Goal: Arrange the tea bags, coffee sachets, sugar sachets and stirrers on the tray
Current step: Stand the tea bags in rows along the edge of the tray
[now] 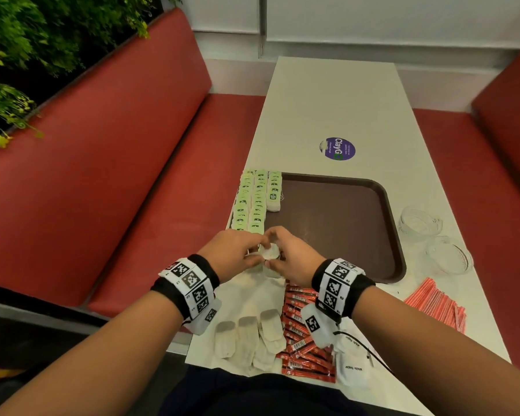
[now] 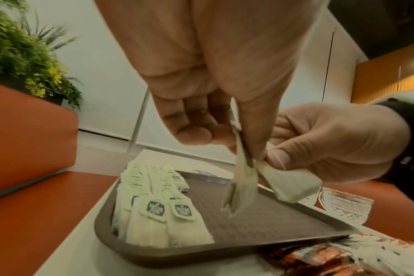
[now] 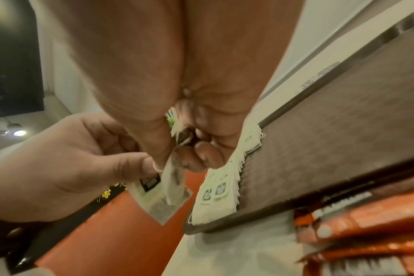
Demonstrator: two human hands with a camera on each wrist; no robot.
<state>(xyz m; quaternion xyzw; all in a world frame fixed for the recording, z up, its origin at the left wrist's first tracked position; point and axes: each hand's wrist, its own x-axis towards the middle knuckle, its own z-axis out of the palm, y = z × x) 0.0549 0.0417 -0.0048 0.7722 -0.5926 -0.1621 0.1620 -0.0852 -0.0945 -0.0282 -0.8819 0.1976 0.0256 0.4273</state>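
- Tea bags [image 1: 254,202] lay in overlapping rows just beyond the left hand [image 1: 233,250], on the left side of the brown tray [image 1: 385,205]; the rows ran lengthwise away from the person, and the third, inner row stopped well short of the near rim.
- Left hand pinched a tea bag [image 2: 240,184] by its upper edge between thumb and fingers, so it hung long-axis downward over the tray's near left corner.
- Right hand [image 1: 291,259], touching the left at the fingertips, pinched a second tea bag [image 2: 288,183] between thumb and forefinger; the two bags met at the pinch, and they looked to be in the middle of being separated.
- By my judgement the gap in the short row lay forward of both hands, slightly nearer the right one.
- Loose tea bags [image 1: 249,337] lay on the white table [image 1: 336,94] behind the left wrist, toward the person.
- Red coffee sachets [image 1: 300,334] and white sugar sachets [image 1: 353,367] lay under and behind the right wrist, off the tray.
- Stirrers [image 1: 436,304] in red wrappers lay right of the right wrist, on the table.
- Two glass bowls [image 1: 433,238] stood further right beside the tray, with nothing visible in them.
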